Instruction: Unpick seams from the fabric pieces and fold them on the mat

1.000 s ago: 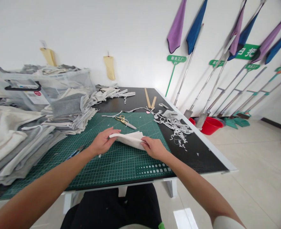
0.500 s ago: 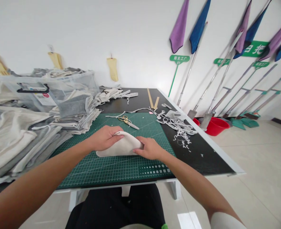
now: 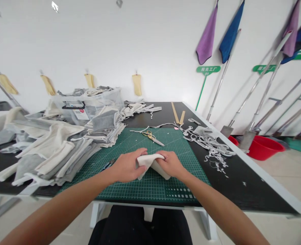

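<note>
An off-white piece of fabric (image 3: 149, 159) is held bent into an arch above the green cutting mat (image 3: 145, 190). My left hand (image 3: 129, 166) has its left edge, with the thumb in front and the fingers behind. On the other side my right hand (image 3: 173, 164) grips the upper right edge, its fingertips partly hidden by the cloth. Gold-handled scissors (image 3: 153, 137) lie on the mat just beyond my hands. A slim dark and blue tool (image 3: 108, 164), its kind unclear, rests beside my left hand.
Grey and white fabric piles (image 3: 63, 146) cover the left of the table, before a clear plastic bin (image 3: 99, 105) full of cloth. Fabric scraps (image 3: 209, 141) lie at right, below two wooden strips (image 3: 175, 113). A red basin (image 3: 265, 148) stands on the floor.
The view has turned left. The fabric, wider and flatter before, is now bent into an arch. My right hand has shifted from its lower right part to its upper edge.
</note>
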A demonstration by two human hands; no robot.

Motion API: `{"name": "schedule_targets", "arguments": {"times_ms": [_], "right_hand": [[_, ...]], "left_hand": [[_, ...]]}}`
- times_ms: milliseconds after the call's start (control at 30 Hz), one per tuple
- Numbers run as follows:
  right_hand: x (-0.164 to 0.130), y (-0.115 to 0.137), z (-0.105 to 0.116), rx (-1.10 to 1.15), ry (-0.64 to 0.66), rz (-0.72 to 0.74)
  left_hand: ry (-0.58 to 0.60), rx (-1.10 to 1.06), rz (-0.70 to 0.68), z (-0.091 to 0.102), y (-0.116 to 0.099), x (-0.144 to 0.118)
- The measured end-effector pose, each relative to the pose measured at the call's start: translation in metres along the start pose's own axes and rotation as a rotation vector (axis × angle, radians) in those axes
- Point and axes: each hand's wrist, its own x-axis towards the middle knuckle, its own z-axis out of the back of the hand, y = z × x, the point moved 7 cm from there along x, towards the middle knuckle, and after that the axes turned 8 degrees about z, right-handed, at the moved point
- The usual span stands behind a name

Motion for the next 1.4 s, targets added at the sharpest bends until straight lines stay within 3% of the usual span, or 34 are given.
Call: {"name": "schedule_targets", "arguments": {"times_ms": [200,467,667,833,1133,1267,1400], "right_hand": [[0.009,0.005,-0.003,-0.08,-0.03,-0.024],[0.011,0.015,-0.015,-0.31,0.194,0.109],[0.018,0.008,-0.022,-0.279,0.218,0.036],[0.025,0.012,-0.036,-0.222,0.25,-0.007],[0.017,0.02,-0.05,0.049,0.256,0.079],[0.014,0.025,-0.05,0.11,0.251,0.124],[0.015,0.024,-0.051,0.115,0.212,0.096]], "left_hand": [[-0.108,-0.124,-0.011,0.004,-0.004,-0.01],[-0.203,-0.075,0.047,0.039,0.016,-0.011],[0.0,0.014,-0.01,0.076,0.008,-0.01],[0.057,0.017,0.039,0.103,0.016,-0.011],[0.139,-0.07,0.065,0.102,0.033,-0.023],[0.18,-0.152,0.143,0.101,0.041,-0.024],[0.345,-0.249,0.224,0.094,0.049,-0.026]]}}
